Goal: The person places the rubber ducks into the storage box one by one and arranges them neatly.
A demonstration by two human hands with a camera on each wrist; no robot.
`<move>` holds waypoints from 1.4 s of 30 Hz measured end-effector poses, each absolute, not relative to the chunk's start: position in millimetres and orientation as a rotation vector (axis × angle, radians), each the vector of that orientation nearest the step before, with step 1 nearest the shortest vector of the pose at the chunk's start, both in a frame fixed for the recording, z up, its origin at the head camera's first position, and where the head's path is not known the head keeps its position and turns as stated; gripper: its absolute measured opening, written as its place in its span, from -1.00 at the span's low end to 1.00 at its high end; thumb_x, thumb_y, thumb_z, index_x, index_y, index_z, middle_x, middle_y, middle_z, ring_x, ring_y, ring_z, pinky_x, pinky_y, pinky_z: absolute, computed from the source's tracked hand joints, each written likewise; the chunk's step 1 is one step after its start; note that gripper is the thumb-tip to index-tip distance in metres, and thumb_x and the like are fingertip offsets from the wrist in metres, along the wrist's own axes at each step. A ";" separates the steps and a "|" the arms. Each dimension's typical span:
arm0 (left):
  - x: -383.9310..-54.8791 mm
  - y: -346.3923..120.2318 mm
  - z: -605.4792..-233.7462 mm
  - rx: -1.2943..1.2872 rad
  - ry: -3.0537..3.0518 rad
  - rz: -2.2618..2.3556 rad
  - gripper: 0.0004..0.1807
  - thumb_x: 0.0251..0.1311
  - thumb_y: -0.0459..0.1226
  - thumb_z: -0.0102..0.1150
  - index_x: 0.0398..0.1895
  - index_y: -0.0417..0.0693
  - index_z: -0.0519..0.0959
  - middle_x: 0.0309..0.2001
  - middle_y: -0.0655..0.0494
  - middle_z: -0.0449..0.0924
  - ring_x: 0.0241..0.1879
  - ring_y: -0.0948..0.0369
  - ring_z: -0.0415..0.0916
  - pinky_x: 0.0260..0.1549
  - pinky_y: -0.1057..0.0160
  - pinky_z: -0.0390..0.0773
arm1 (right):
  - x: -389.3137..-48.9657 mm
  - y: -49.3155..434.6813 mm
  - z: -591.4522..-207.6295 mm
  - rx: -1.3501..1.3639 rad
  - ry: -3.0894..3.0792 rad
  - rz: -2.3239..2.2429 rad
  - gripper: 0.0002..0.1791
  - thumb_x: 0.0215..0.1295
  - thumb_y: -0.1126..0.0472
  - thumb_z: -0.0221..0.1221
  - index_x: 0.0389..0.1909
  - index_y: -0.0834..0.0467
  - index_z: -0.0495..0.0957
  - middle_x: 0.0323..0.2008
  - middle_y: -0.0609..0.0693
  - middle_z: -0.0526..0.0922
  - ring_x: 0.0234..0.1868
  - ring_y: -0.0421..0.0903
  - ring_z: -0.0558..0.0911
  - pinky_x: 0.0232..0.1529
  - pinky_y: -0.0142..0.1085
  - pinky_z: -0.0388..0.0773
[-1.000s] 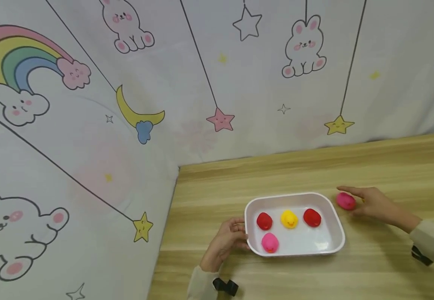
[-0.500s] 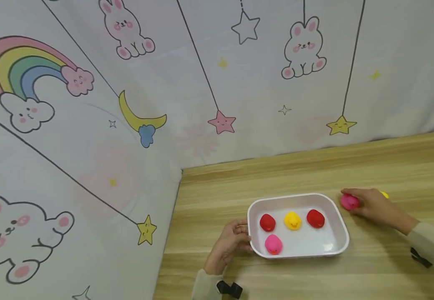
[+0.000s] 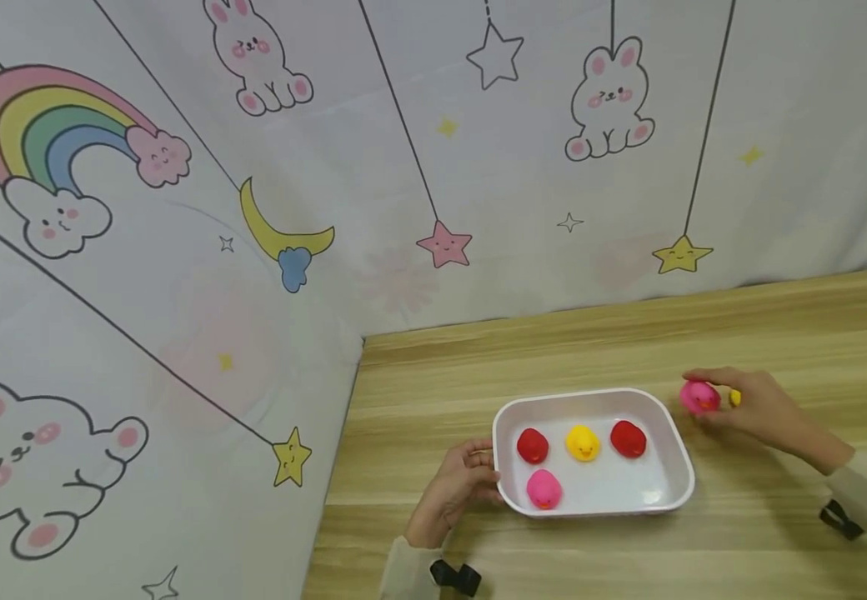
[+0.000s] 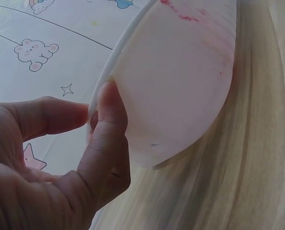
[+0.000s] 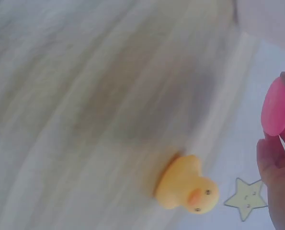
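My left hand (image 3: 452, 485) holds the left end of a white tray (image 3: 613, 485); in the left wrist view, its thumb and fingers (image 4: 114, 115) pinch the tray's rim. Inside the tray sit two red toys (image 3: 532, 446), a yellow duck (image 3: 583, 442) and a pink duck (image 3: 543, 489). Just past the tray's right end, my right hand (image 3: 767, 414) pinches another pink duck (image 3: 699, 397) between thumb and fingertips, its orange beak towards me. That pink duck (image 5: 277, 106) shows at the edge of the right wrist view.
A second yellow duck (image 5: 185, 186) lies on the wooden table (image 3: 433, 367) behind my right hand, mostly hidden by it in the head view. A white cloth (image 3: 523, 192) printed with rabbits and stars hangs along the back and left sides.
My right hand's fingers have closed around the pink duck and turned it slightly, so its beak now shows. My left hand stays at the tray's rim.
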State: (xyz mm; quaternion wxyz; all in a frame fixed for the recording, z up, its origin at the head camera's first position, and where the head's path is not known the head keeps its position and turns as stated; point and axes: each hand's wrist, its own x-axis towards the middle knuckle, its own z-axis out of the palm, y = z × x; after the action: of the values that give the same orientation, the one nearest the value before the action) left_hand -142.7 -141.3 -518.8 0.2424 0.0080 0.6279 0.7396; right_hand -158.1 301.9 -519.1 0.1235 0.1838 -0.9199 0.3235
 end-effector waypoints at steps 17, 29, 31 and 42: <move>-149.1 -140.9 -516.0 0.061 1.725 2.012 -0.43 0.05 -0.65 0.04 0.22 -0.59 0.28 -0.36 0.05 0.53 -0.50 0.27 0.55 -0.55 0.37 0.70 | -154.8 271.9 -479.6 0.692 -2.561 1.019 -0.34 -0.12 0.32 0.58 0.13 0.16 0.65 -0.01 0.08 0.73 0.05 -0.61 0.43 -0.05 -0.73 0.44; -143.5 -141.7 -520.0 0.037 1.730 2.039 -0.45 0.02 -0.66 0.04 0.18 -0.57 0.31 -0.38 0.04 0.53 -0.55 0.28 0.54 -0.59 0.38 0.69 | -151.2 253.4 -470.5 0.786 -2.551 1.238 -0.34 -0.08 0.36 0.56 0.14 0.19 0.62 -0.03 -0.09 0.71 -0.02 -0.44 0.56 0.03 -0.60 0.53; -143.3 -141.8 -519.5 0.044 1.737 2.039 -0.45 0.02 -0.66 0.05 0.18 -0.58 0.32 -0.38 0.04 0.53 -0.55 0.28 0.54 -0.59 0.39 0.69 | -151.0 248.5 -469.0 0.800 -2.546 1.261 -0.36 -0.07 0.35 0.56 0.14 0.18 0.63 -0.04 -0.11 0.72 -0.03 -0.43 0.57 0.03 -0.59 0.54; -141.6 -142.5 -521.0 0.023 1.731 2.041 -0.45 0.03 -0.65 0.05 0.19 -0.58 0.31 -0.37 0.02 0.52 -0.56 0.27 0.54 -0.59 0.39 0.69 | -148.7 220.9 -463.5 0.897 -2.600 1.256 -0.41 0.00 0.19 0.56 0.12 0.13 0.64 -0.01 -0.13 0.71 -0.05 -0.30 0.62 -0.03 -0.21 0.72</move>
State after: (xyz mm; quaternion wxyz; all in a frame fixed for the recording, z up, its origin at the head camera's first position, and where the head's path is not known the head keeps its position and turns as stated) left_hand -141.6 -142.5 -521.0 0.2305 0.0083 0.6292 0.7422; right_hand -148.7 220.9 -463.5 0.0588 0.2961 -0.8585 0.4146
